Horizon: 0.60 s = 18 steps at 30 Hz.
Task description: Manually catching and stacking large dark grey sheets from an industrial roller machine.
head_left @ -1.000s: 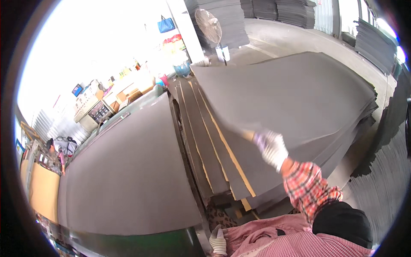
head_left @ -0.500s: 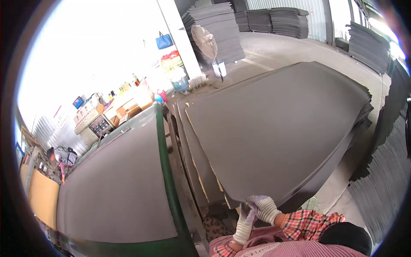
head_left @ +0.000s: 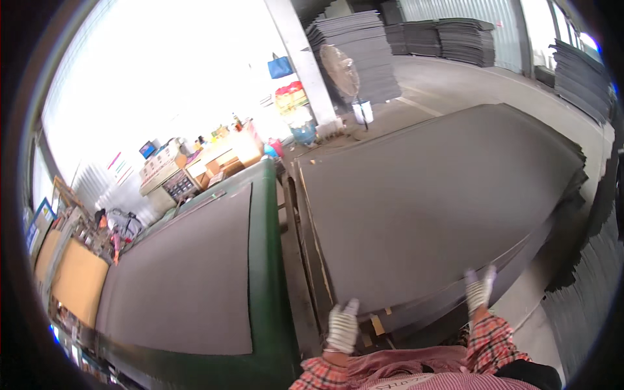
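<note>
A large dark grey sheet (head_left: 435, 201) lies flat on top of a stack of similar sheets in front of me. My left hand (head_left: 343, 328), in a white and pale purple work glove, rests at the sheet's near left corner with its fingers stretched forward. Farther right, my right hand (head_left: 480, 290), gloved alike, is at the near edge with fingers spread. It is slightly blurred, and whether it presses on the sheet I cannot tell. Small yellowish pieces (head_left: 377, 324) show under the near edge between my hands.
To the left, a green-edged machine bed (head_left: 270, 292) carries another grey sheet (head_left: 188, 273); a person (head_left: 117, 231) is at its far end. Beyond the stack stand a fan (head_left: 340, 70) and a tall sheet pile (head_left: 364, 52). More sheets (head_left: 585, 279) stand at the right.
My hands were together at the sheet's near corner; now they are apart along its near edge. The top sheet now lies closer to the stack's left edge. The view has shifted.
</note>
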Tool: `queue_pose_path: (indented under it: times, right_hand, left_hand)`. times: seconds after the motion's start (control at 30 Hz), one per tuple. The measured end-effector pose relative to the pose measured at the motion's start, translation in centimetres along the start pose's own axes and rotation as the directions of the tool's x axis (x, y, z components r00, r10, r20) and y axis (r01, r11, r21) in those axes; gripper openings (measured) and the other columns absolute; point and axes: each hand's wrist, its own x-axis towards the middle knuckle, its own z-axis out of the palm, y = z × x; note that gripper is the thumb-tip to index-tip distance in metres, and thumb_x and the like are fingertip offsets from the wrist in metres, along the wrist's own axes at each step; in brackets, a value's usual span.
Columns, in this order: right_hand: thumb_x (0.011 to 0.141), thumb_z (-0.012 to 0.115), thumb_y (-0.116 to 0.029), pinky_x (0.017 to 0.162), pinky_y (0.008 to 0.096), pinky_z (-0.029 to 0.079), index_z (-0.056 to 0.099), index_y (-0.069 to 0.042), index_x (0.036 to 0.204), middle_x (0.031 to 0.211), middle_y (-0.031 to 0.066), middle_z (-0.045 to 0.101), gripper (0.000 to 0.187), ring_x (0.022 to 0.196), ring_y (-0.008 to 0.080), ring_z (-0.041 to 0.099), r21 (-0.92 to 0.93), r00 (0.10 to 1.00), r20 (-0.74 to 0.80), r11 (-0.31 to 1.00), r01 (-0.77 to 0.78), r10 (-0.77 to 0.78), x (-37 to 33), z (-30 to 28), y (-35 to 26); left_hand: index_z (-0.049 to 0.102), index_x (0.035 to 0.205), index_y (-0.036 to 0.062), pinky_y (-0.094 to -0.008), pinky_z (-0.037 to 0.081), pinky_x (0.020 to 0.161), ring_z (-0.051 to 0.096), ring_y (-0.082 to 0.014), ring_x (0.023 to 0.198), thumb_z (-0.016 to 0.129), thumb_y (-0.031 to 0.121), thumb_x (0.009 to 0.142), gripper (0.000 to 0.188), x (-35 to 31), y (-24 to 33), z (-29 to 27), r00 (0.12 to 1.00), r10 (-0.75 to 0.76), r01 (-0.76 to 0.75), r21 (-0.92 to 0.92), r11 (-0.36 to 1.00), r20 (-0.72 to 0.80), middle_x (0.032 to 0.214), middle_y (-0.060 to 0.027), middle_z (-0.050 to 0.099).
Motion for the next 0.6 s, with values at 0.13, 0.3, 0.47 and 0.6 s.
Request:
queue_pose_path:
  times: [0.13,0.3,0.47,0.6]
  right_hand:
    - [0.063,0.067,-0.051,0.096,0.0418,0.03,0.014,-0.001,0.132,0.132,0.0142,0.025,0.1,0.117,0.0311,0.03,-0.297,0.94,-0.195,0.897,-0.328,0.279,4.4,-2.4,-9.3]
    - [0.069,0.062,-0.048,0.088,0.038,0.039,0.035,-0.006,0.123,0.119,0.0107,0.044,0.074,0.108,0.0248,0.043,-0.103,0.864,0.32,0.921,-0.377,0.389,1.4,1.2,-10.0]
    - [0.074,0.059,-0.037,0.077,0.0367,0.044,0.054,-0.008,0.102,0.098,0.0045,0.057,0.041,0.087,0.0207,0.055,-0.412,0.809,0.238,0.81,-0.417,0.538,-0.2,-0.4,-4.4]
    - [0.073,0.061,-0.035,0.07,0.0334,0.044,0.057,-0.008,0.095,0.088,0.0052,0.058,0.035,0.08,0.0194,0.054,-0.869,0.772,0.061,0.415,-0.271,0.633,-6.3,3.1,0.1]
  left_hand:
    - [0.056,0.091,0.0033,-0.0334,0.046,0.067,0.052,-0.018,0.076,0.06,0.028,0.072,0.031,-11.7,19.2,-0.8,0.912,0.369,-0.363,0.068,0.929,-0.177,0.087,-0.0055,0.055]
    - [0.041,0.116,-0.0005,-0.0235,0.048,0.067,0.055,-0.0163,0.072,0.051,0.012,0.083,0.037,-14.9,20.2,-16.2,0.456,0.576,-0.505,0.335,0.795,-0.679,0.086,-0.0079,0.057]
    - [0.022,0.132,0.0127,-0.0296,0.046,0.074,0.05,-0.0124,0.09,0.056,0.006,0.079,0.063,-15.7,19.3,-15.0,0.402,0.572,-0.885,-0.144,0.442,-0.715,0.103,-0.003,0.051]
    - [0.022,0.13,0.0037,-0.028,0.039,0.082,0.047,-0.0154,0.096,0.06,0.01,0.077,0.065,-9.5,12.4,-12.1,0.434,0.654,-0.6,0.343,0.723,-0.619,0.116,-0.0072,0.044]
